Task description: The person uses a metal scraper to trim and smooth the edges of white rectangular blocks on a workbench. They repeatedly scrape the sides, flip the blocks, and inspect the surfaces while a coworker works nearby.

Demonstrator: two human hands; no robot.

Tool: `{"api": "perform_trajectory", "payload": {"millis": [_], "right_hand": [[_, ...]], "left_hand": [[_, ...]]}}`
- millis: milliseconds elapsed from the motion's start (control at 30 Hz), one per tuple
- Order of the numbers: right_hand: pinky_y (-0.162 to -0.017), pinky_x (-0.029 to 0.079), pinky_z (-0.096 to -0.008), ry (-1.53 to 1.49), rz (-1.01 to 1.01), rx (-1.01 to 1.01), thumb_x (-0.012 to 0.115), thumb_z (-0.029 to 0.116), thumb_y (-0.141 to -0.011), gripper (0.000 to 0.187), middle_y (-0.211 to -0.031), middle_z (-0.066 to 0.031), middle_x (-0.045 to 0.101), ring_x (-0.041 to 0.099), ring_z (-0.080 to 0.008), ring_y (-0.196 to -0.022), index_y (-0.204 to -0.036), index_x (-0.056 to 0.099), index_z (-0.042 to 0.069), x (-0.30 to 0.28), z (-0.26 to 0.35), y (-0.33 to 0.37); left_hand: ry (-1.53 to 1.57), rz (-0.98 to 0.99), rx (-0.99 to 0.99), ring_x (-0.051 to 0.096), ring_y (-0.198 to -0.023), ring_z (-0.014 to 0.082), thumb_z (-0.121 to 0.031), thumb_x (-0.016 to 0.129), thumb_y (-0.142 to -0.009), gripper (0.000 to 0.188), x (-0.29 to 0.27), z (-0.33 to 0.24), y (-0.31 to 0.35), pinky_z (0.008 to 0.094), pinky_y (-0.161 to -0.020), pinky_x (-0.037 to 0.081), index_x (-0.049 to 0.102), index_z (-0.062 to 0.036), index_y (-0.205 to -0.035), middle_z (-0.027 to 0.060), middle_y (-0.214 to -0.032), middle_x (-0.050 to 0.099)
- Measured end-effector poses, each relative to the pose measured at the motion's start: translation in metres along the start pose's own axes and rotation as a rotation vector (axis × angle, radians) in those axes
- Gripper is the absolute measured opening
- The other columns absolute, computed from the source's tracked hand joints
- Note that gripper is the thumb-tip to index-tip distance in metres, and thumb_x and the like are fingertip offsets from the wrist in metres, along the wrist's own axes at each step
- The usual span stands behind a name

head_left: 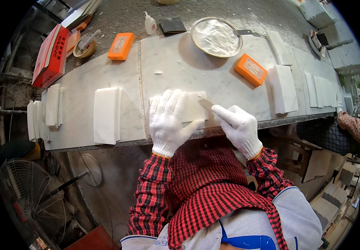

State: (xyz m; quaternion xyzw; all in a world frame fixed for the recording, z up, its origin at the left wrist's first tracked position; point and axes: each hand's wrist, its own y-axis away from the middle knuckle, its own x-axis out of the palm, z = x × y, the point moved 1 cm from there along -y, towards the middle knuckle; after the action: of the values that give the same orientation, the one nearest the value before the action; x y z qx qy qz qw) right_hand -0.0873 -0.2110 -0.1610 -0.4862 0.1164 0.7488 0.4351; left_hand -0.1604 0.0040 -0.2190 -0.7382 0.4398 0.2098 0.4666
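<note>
A small white stone tile lies flat near the front edge of the marble worktop. My left hand, in a white knit glove, presses flat on the tile with fingers spread. My right hand, also gloved, grips a thin metal scraper blade whose tip rests on the tile's right part. Both sleeves are red-and-black check.
A round metal pan of white paste with a trowel sits at the back. Two orange blocks, a glue bottle, a red box and stacks of white tiles lie around. Another person's sleeve is at right. A fan stands below left.
</note>
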Motion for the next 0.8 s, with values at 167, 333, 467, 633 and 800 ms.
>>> {"api": "perform_trajectory", "payload": {"millis": [167,333,467,633,800], "right_hand": [[-0.061,0.055,-0.0399,0.160,0.080,-0.031,0.077,0.015,-0.092,0.028,-0.078,-0.0024,0.066,0.069,-0.0244,-0.070,-0.119,0.078,0.023,-0.010,0.001,0.009],[-0.064,0.056,-0.0376,-0.083,0.065,0.032,0.078,0.010,-0.091,0.029,-0.081,-0.0057,0.069,0.070,-0.0261,-0.072,-0.119,0.081,0.017,-0.025,-0.006,-0.001],[-0.066,0.056,-0.0387,-0.116,-0.005,0.030,0.077,0.009,-0.090,0.031,-0.083,-0.0081,0.070,0.070,-0.0282,-0.074,-0.120,0.081,0.017,-0.020,-0.003,-0.017],[-0.065,0.055,-0.0414,0.022,0.068,-0.016,0.073,0.016,-0.095,0.026,-0.084,-0.0067,0.069,0.070,-0.0289,-0.076,-0.120,0.079,0.022,-0.005,-0.006,-0.023],[-0.064,0.055,-0.0423,0.207,0.184,-0.070,0.072,0.018,-0.096,0.025,-0.084,-0.0058,0.066,0.070,-0.0284,-0.076,-0.119,0.077,0.025,-0.018,-0.008,-0.019]], "left_hand": [[-0.002,0.008,-0.004,0.062,-0.135,0.0381,-0.047,0.094,-0.071,0.083,-0.003,-0.003,-0.001,0.0555,-0.117,0.042,0.068,-0.0053,-0.138,0.0142,-0.140,0.069],[-0.015,-0.004,-0.001,0.060,-0.138,0.0359,-0.048,0.091,-0.073,0.081,-0.001,-0.001,0.000,0.0538,-0.118,0.040,0.068,-0.0056,-0.138,0.0123,-0.140,0.069],[-0.003,-0.007,-0.010,0.061,-0.137,0.0364,-0.048,0.092,-0.072,0.081,-0.001,-0.001,-0.001,0.0544,-0.118,0.041,0.069,-0.0061,-0.137,0.0127,-0.139,0.070],[-0.018,-0.013,-0.007,0.060,-0.138,0.0358,-0.048,0.092,-0.072,0.081,-0.002,0.000,0.000,0.0543,-0.117,0.041,0.069,-0.0055,-0.137,0.0119,-0.138,0.070],[0.017,-0.002,-0.003,0.060,-0.138,0.0359,-0.048,0.092,-0.073,0.081,-0.002,0.000,-0.002,0.0550,-0.118,0.041,0.069,-0.0056,-0.138,0.0121,-0.138,0.070]]}}
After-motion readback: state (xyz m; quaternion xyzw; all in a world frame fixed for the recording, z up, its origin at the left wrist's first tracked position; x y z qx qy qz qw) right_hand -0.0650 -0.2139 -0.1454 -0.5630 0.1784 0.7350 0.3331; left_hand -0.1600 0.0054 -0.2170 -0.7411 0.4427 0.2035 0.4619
